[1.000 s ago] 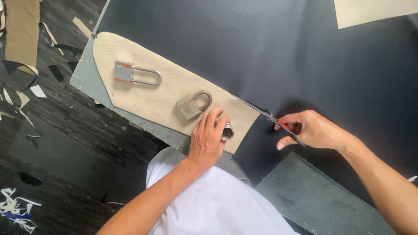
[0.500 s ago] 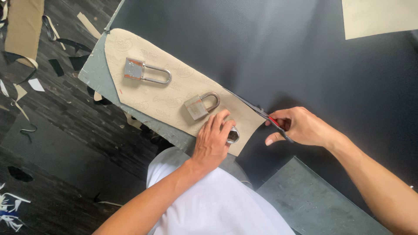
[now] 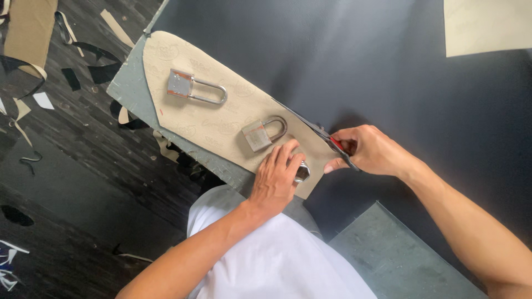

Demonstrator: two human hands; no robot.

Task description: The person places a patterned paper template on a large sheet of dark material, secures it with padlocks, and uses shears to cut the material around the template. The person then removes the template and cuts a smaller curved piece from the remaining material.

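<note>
Scissors (image 3: 332,145) in the right hand (image 3: 368,150) cut dark sheet (image 3: 388,83) along a tan pattern (image 3: 221,113) on the worktop; the left hand (image 3: 275,180) lies flat, open. Two padlocks (image 3: 195,89) help, but steady pressure near the blades matters most.

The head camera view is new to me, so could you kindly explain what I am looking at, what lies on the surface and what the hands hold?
The camera sits on a person's head and looks down, so both bare arms reach in from below. The left hand presses flat on a tan pattern piece lying on a large dark sheet. Two padlocks rest on the pattern as weights: a long-shackle one and a smaller one. The right hand holds scissors with red handles at the pattern's edge. A grey board lies beneath, and scraps litter the dark floor to the left.
</note>
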